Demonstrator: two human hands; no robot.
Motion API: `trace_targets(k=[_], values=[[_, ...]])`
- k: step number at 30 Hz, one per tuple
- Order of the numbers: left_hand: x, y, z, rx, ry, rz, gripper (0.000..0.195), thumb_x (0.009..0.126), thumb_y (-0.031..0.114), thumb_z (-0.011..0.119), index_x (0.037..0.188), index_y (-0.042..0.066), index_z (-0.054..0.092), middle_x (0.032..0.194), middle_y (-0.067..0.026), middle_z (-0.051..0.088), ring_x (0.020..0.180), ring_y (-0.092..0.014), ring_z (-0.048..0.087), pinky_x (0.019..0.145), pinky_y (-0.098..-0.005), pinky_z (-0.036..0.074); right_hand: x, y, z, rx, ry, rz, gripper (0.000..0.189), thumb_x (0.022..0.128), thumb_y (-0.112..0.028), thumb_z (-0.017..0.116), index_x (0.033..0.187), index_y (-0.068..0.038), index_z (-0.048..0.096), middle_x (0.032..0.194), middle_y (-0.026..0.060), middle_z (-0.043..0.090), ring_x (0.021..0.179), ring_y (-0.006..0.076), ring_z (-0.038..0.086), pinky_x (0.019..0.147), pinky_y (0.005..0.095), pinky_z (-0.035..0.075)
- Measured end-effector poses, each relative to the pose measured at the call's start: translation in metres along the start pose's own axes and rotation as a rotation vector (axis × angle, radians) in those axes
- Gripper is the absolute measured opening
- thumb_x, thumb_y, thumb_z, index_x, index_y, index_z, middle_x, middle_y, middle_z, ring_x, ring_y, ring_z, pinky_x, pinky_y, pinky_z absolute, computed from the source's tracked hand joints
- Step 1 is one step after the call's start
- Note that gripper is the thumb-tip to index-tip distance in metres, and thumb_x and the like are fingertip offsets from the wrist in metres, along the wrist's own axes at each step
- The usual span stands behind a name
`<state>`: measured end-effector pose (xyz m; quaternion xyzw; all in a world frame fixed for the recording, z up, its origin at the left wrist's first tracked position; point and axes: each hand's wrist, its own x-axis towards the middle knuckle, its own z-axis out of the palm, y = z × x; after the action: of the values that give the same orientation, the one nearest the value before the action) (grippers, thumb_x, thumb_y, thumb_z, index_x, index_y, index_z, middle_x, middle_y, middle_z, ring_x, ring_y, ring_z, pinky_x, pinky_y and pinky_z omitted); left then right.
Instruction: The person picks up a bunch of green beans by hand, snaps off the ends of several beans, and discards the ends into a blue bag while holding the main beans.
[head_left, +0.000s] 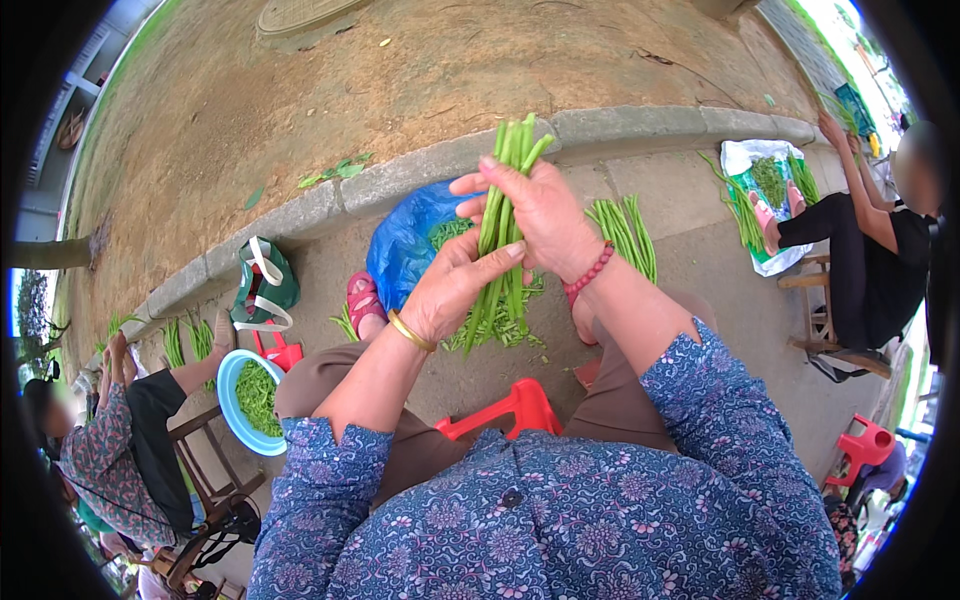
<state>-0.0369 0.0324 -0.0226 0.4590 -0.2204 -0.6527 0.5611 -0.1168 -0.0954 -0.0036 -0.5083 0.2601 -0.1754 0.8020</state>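
Note:
A bundle of long green vegetable stalks (495, 221) is held upright between my two hands, above the pavement. My left hand (448, 289) grips its lower part, the thumb across the stalks. Higher up, my right hand (553, 214) holds the bundle with its thumb over the front and some fingers spread behind. Below lies a blue plastic bag (397, 236) with short cut green pieces (448, 231) on it. More cut pieces (487, 331) are heaped under my hands, partly hidden by them. Uncut stalks (626, 236) rest on the ground right of my right hand.
At left stand a light-blue basin (234, 409) of cut greens, a green tote bag (268, 281) and a small red bag (283, 352). A red plastic stool (517, 409) is beneath me. Seated people work at left and right. A stone kerb (630, 131) runs ahead.

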Motion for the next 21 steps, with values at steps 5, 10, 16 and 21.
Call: trace_targets(k=[5,10,16,21], values=[[0.001,-0.002,-0.008,-0.069,0.020,0.094,0.021,0.098,0.020,0.050,0.112,0.005,0.056,0.093,-0.0081,0.064,0.081,-0.017,0.064,0.074,-0.0316,0.056,-0.007,0.000,0.013,-0.170,-0.051,-0.116,0.038,0.093,-0.034,0.058,0.106,0.002,0.057,0.094,0.0114,0.066,0.070,0.0125,0.062,0.056,0.0262,0.051],[0.001,0.003,-0.002,-0.234,0.061,0.103,0.019,0.099,0.022,0.047,0.103,0.005,0.055,0.083,-0.0069,0.060,0.069,-0.017,0.062,0.067,-0.0352,0.057,-0.010,-0.009,0.003,-0.144,-0.059,-0.049,0.034,0.091,-0.029,0.062,0.105,0.001,0.057,0.094,0.0096,0.066,0.054,0.0066,0.055,0.041,0.0193,0.042],[-0.003,0.009,0.001,-0.262,0.058,0.110,0.026,0.100,0.029,0.045,0.106,0.006,0.054,0.085,-0.0076,0.061,0.068,-0.017,0.062,0.061,-0.0340,0.056,-0.012,-0.016,0.006,-0.151,-0.055,-0.070,0.034,0.089,-0.025,0.064,0.101,0.004,0.052,0.084,0.0098,0.063,0.043,0.0106,0.054,0.034,0.0231,0.042],[-0.004,0.007,-0.001,-0.236,0.070,0.126,0.030,0.100,0.033,0.044,0.107,0.006,0.055,0.086,-0.0086,0.062,0.067,-0.018,0.062,0.060,-0.0340,0.056,-0.013,-0.018,0.005,-0.190,-0.130,-0.084,0.030,0.091,-0.025,0.061,0.101,0.003,0.056,0.080,0.0075,0.062,0.047,0.0087,0.054,0.040,0.0220,0.042]])
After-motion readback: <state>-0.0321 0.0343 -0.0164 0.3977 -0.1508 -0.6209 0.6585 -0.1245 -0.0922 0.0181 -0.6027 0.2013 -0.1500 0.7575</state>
